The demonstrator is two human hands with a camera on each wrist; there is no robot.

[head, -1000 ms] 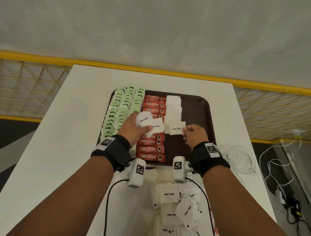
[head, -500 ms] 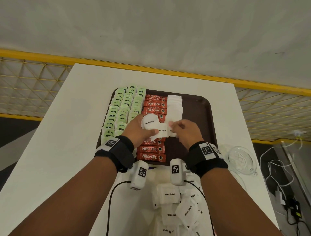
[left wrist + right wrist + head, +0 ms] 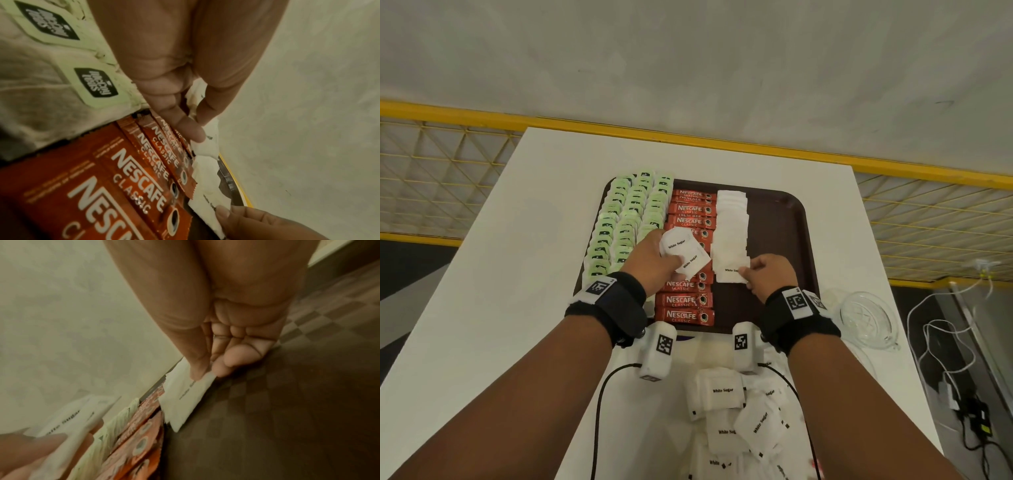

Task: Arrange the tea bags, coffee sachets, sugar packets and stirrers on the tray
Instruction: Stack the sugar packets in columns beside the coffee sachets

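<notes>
Change: the right hand [image 3: 767, 277], half a second ago up against the left hand's stack, now sits lower right of centre, its grip pinching one sugar packet [image 3: 731, 274] at the near end of the white column [image 3: 731, 226] on the tray [image 3: 784, 233]. Packet transferred and being laid down; the column grows by one.

Left hand [image 3: 654, 257]: grip clenched round a fan of packets [image 3: 683, 251], centre frame, above the coffee sachets [image 3: 688, 301].

Tea bags [image 3: 626, 226]: three rows, tray's left.

Loose packets [image 3: 722, 392]: lower centre, on the worktop [image 3: 510, 274]. Right third of the tray bare; stirrers not seen.

Room: white worktop, clear dish [image 3: 866, 318] at right, yellow mesh railing [image 3: 928, 219], cables [image 3: 941, 342] lower right.
</notes>
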